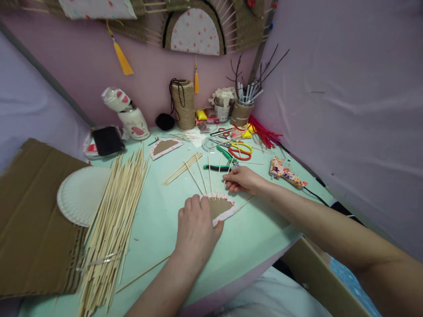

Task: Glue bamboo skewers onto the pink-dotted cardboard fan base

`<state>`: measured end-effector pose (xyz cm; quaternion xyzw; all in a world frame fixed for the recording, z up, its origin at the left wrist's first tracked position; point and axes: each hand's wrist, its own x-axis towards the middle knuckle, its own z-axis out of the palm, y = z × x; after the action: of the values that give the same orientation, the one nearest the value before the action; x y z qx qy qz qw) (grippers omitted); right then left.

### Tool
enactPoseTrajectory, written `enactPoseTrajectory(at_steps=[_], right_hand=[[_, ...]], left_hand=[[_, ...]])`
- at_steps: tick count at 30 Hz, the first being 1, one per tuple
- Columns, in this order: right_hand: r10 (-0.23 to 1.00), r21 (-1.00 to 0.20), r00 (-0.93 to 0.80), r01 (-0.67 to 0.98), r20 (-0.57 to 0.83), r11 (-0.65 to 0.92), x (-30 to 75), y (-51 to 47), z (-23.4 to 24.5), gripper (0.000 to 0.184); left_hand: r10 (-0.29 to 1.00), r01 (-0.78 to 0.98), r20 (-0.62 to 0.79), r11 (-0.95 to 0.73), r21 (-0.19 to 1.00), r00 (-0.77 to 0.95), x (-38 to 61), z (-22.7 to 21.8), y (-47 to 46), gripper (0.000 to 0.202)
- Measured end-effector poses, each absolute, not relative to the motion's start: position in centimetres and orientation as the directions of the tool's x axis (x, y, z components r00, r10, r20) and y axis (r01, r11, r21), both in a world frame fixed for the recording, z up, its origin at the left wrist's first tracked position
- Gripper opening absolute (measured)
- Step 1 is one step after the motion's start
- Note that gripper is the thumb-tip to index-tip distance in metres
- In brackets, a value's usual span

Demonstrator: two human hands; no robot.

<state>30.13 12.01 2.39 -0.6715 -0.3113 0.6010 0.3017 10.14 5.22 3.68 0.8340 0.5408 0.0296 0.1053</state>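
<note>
A brown cardboard half-circle [222, 207] with a pink-and-white edging lies on the table before me. My left hand [195, 226] grips its left end, fingers over the top and thumb at the lower edge, so that end is hidden. Several thin bamboo sticks [210, 176] fan out from its curved edge, and one more pokes out at each lower side. Between the fingertips of my right hand [243, 179] is the rightmost bamboo stick [231, 164] of the upper fan, its lower end at the curved edge.
Left are a big bundle of bamboo sticks [115, 224], a paper plate [81, 193] and corrugated cardboard [36, 229]. Beyond my hands lie green-handled pliers [224, 154], scissors [240, 152] and another half-circle [167, 147]. A corded glue gun [287, 171] sits right; a twine spool [183, 103] stands behind.
</note>
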Motion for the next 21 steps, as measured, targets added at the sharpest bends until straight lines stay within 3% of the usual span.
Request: enactPoseTrajectory(at_steps=[21], right_hand=[[0.779, -0.775, 0.082, 0.077, -0.622, -0.627, 30.14, 11.89, 2.58, 0.022]], left_hand=[[0.908, 0.896, -0.061, -0.394, 0.207, 0.414, 10.16, 3.53, 5.23, 0.029]])
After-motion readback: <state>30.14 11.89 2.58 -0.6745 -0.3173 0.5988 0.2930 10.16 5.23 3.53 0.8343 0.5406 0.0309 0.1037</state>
